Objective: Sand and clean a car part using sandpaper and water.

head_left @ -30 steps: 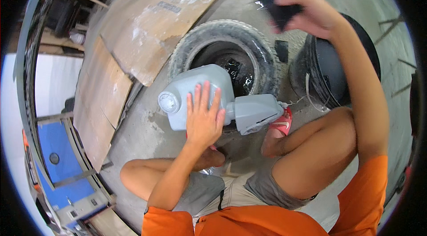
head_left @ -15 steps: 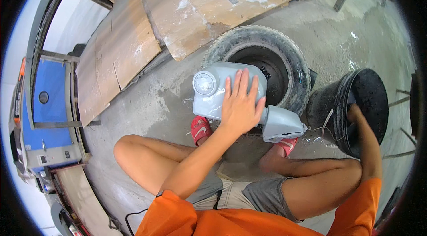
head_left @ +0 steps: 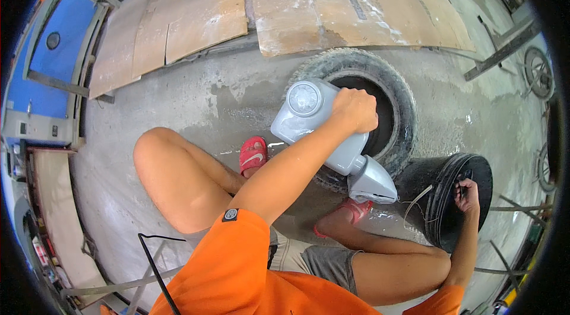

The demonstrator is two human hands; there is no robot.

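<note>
A glossy grey plastic piece (head_left: 285,122) with a round pale disc at one end rests on a tire (head_left: 401,92). A short neck joins it to a smaller tapered grey part (head_left: 371,181). My left hand (head_left: 354,110) is closed over the far side of the large piece, its fingertips hidden. At the right stands a black bucket (head_left: 415,181) with a pale handle. My right hand (head_left: 467,195) is at its mouth, fingers pinched round a small dark thing (head_left: 461,182) that I cannot make out.
Cardboard sheets (head_left: 309,12) lie on the wet concrete floor beyond the tire. My feet in red slides (head_left: 253,154) are close to the tire. A blue and grey cabinet (head_left: 59,48) stands at the left. Metal legs (head_left: 504,51) and wheels (head_left: 538,71) are at the right.
My left hand was spread flat on the grey piece; now it is curled over its far side. My right hand has come up from inside the bucket to its mouth. The view has shifted.
</note>
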